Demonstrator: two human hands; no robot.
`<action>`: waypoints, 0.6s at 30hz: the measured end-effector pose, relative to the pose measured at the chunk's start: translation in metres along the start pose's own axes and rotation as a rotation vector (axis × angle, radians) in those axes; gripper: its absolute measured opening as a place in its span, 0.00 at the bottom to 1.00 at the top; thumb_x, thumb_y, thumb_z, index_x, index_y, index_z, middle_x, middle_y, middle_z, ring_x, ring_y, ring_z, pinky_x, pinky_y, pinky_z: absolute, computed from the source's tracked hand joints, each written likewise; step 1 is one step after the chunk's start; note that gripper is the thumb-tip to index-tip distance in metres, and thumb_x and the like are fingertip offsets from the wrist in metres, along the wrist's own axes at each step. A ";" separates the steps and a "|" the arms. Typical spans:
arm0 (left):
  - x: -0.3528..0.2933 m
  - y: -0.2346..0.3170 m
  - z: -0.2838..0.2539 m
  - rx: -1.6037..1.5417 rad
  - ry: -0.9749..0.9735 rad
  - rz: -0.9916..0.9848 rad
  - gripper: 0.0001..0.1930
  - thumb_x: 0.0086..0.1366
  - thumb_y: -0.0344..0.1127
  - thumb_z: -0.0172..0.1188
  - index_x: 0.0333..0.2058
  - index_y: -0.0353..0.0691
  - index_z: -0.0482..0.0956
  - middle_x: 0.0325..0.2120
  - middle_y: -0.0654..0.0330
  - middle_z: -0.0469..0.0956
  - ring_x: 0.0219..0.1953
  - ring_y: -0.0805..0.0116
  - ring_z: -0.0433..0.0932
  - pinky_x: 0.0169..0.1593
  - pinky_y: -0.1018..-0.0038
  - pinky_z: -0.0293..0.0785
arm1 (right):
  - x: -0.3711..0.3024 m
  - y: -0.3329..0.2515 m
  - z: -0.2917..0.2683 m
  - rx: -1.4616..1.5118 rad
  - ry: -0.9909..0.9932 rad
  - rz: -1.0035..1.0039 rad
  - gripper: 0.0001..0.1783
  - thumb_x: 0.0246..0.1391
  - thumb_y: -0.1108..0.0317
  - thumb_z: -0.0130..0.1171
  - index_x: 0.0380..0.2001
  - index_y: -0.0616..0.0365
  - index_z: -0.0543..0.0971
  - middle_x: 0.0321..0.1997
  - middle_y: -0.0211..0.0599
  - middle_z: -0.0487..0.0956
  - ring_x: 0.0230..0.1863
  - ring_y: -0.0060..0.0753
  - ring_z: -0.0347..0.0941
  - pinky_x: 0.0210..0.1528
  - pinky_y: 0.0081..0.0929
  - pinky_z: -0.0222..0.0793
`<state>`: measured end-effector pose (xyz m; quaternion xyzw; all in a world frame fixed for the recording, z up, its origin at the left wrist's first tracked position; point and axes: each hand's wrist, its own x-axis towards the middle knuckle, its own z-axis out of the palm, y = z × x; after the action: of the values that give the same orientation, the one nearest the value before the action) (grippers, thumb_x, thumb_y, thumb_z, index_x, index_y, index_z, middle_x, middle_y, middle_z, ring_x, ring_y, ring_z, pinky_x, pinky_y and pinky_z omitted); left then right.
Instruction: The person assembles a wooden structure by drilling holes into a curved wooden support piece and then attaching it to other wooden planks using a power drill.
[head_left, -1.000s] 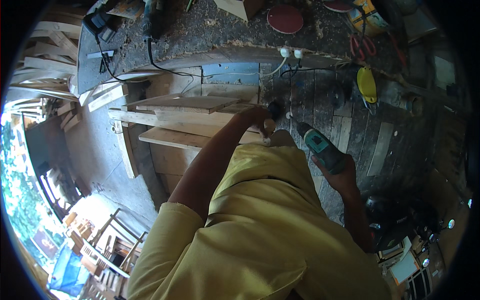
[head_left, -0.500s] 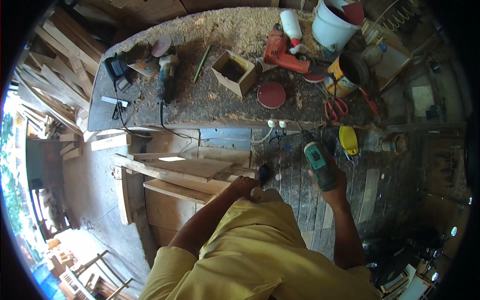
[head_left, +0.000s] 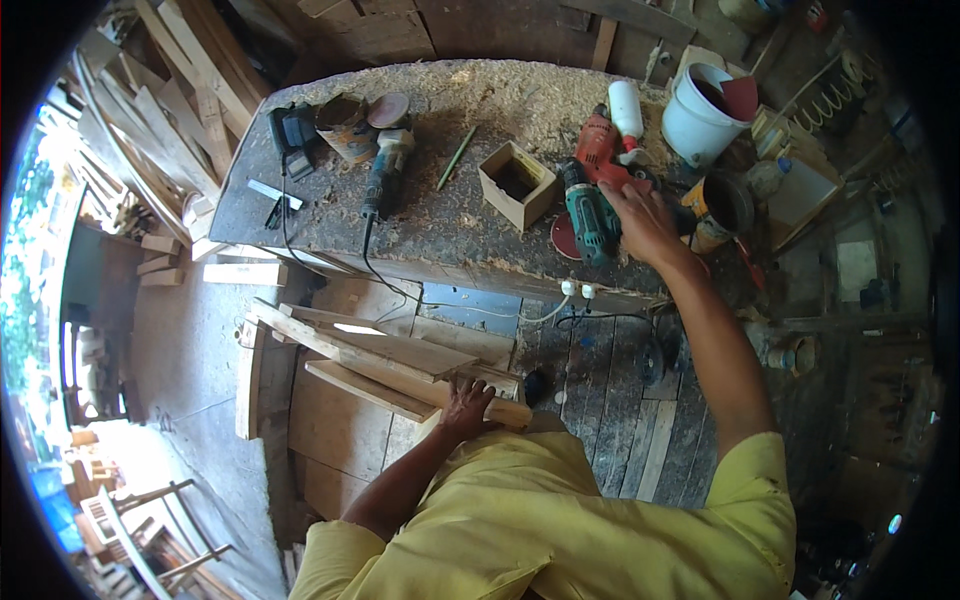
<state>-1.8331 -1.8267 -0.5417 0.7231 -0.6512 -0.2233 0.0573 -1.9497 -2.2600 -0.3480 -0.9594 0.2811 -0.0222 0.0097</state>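
My right hand point(head_left: 645, 220) reaches over the workbench, fingers stretched out across the body of a red corded drill point(head_left: 598, 140); whether it presses on it I cannot tell. Just left of that hand lies a green and black cordless drill point(head_left: 596, 228), partly over a round dark-red sanding disc point(head_left: 566, 238). Low in front of me, my left hand point(head_left: 466, 408) lies with spread fingers on the near end of a wooden frame of planks point(head_left: 385, 372). A white bottle with a red cap point(head_left: 625, 110) stands behind the red drill.
Sawdust covers the bench point(head_left: 420, 235). On it are an angle grinder point(head_left: 383, 175), a green pencil point(head_left: 457, 158), an open cardboard box point(head_left: 518, 185), a white bucket point(head_left: 700, 125) and a yellow can point(head_left: 718, 210). Cables point(head_left: 470, 308) hang below its front edge. Stacked lumber point(head_left: 170, 110) leans at left.
My right hand has moved forward from beside my body to the bench, and the cordless drill it held now lies there. My left hand has shifted left onto the plank end.
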 end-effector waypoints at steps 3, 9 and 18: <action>0.000 -0.001 0.000 -0.071 -0.027 -0.046 0.35 0.50 0.58 0.70 0.52 0.44 0.74 0.51 0.52 0.72 0.61 0.49 0.64 0.67 0.41 0.45 | 0.054 0.010 0.024 -0.156 -0.114 -0.023 0.34 0.53 0.75 0.56 0.65 0.53 0.67 0.58 0.47 0.74 0.59 0.48 0.70 0.61 0.47 0.59; -0.003 -0.007 0.005 -0.113 -0.003 -0.031 0.37 0.46 0.58 0.71 0.51 0.43 0.76 0.48 0.53 0.74 0.57 0.52 0.67 0.65 0.45 0.50 | 0.136 0.001 0.047 -0.375 -0.226 -0.136 0.26 0.58 0.71 0.53 0.61 0.49 0.70 0.64 0.44 0.71 0.67 0.44 0.65 0.65 0.51 0.54; -0.001 -0.006 0.001 -0.044 0.006 -0.029 0.35 0.42 0.58 0.73 0.47 0.45 0.78 0.44 0.57 0.76 0.53 0.56 0.71 0.59 0.55 0.59 | 0.193 -0.037 0.085 -0.164 -0.137 -0.112 0.25 0.59 0.70 0.51 0.61 0.47 0.71 0.66 0.40 0.69 0.69 0.44 0.61 0.70 0.55 0.47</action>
<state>-1.8277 -1.8246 -0.5445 0.7316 -0.6355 -0.2361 0.0720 -1.7639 -2.3327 -0.4245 -0.9704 0.2267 0.0657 -0.0508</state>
